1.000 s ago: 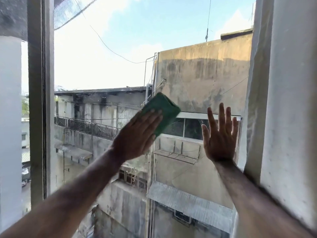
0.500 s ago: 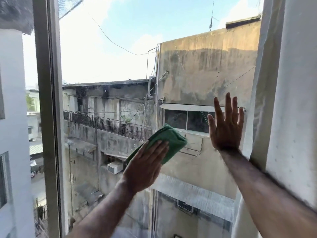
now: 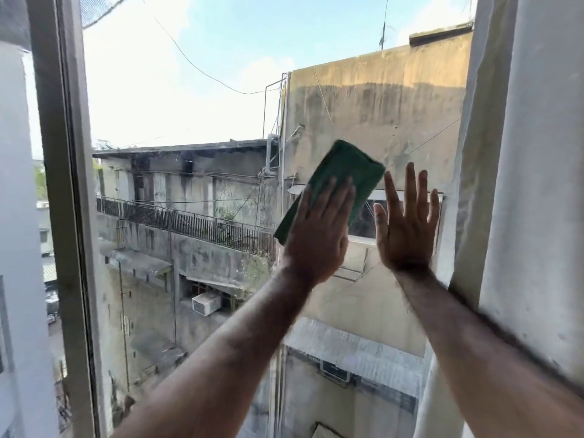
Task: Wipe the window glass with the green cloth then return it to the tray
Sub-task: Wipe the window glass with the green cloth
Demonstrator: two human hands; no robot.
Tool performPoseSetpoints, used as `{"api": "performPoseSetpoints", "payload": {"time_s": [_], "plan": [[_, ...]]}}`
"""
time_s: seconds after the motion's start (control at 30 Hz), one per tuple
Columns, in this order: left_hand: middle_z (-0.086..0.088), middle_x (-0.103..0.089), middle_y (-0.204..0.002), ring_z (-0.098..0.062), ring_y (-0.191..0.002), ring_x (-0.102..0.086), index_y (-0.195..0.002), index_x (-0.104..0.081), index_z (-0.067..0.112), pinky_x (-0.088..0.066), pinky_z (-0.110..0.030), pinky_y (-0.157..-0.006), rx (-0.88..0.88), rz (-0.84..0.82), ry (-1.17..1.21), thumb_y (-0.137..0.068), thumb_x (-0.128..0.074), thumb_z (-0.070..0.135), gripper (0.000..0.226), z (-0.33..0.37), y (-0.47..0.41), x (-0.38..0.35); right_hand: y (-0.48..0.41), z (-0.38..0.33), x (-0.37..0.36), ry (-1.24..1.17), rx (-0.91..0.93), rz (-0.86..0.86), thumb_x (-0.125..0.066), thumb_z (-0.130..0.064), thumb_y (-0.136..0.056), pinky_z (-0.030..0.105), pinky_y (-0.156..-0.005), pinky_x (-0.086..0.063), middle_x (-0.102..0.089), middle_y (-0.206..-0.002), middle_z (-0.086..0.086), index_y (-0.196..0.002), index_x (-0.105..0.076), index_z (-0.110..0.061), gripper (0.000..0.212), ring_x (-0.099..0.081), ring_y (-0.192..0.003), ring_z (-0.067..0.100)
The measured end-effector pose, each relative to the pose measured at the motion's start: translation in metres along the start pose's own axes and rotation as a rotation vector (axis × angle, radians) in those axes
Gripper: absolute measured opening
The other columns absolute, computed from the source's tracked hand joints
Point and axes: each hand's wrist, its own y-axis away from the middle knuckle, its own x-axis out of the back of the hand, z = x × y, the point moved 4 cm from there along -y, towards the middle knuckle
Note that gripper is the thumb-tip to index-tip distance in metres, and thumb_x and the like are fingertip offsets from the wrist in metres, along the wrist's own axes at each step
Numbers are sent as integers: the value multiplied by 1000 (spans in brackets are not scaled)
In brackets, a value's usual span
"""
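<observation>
The left hand lay flat against the window glass, fingers straight and together, pressing the green cloth onto the pane. It was not clenched around the cloth; the open palm pinned it to the glass. The cloth was folded into a rough oblong, tilted so that its upper end pointed up and to the right, and most of it showed above and to the left of the fingers. Its top right corner came just beside the fingertips of the right hand.

The right hand was open too, fingers spread and pointing up, palm set flat on the pane and holding nothing. The two hands stood side by side in the right half of the window, near each other but not touching. Both bare forearms reached up from the near bottom edge.

A pale curtain hung down the right side, and the right forearm brushed against its fold. The grey window frame ran upright on the left. Through the glass, stained concrete buildings stood far off under a bright sky, with a railed walkway to the left.
</observation>
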Motion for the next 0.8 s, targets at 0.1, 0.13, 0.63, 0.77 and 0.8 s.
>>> {"api": "performPoseSetpoints", "payload": {"time_s": [0.1, 0.13, 0.63, 0.77, 0.8], "plan": [[-11, -10, -176, -28, -163, -5, -165, -12, 9, -15, -56, -131, -94, -123, -40, -104, -42, 30, 71, -6, 69, -12, 2, 0, 0, -28, 3, -2, -32, -40, -116, 56, -135, -15, -15, -181, 11, -171, -22, -30, 57, -11, -169, 31], [-11, -10, -175, -28, -163, -7, -165, -13, 9, -19, -57, -130, -88, -145, -50, -105, -42, 30, 70, -20, 95, -9, 2, 0, 0, -34, -2, -3, -32, -40, -116, 56, -135, -15, -15, -181, 10, -171, -22, -30, 57, -11, -169, 30], [-19, -26, -170, -37, -159, -21, -161, -25, 1, -20, -53, -131, 625, 277, -106, -112, -29, 30, 57, -173, -45, 78, 2, -1, -6, 1, -11, 36, -28, -42, -116, 54, -135, -16, -12, -182, 7, -171, -17, -32, 58, -9, -169, 27], [-14, -30, -170, -35, -159, -23, -161, -30, 8, -27, -55, -128, -4, 134, -135, -110, -40, 34, 58, -55, -21, 28, 1, -1, 1, 9, -14, 9, -22, -43, -116, 55, -135, -17, -15, -181, 10, -171, -22, -29, 57, -13, -169, 30], [-13, -24, -172, -34, -160, -18, -163, -23, 9, -26, -56, -128, -95, 32, -128, -110, -37, 38, 62, -37, 6, 17, 1, -2, 3, 2, -10, 2, -20, -44, -116, 55, -135, -16, -15, -181, 10, -171, -23, -28, 57, -14, -168, 31]]}}
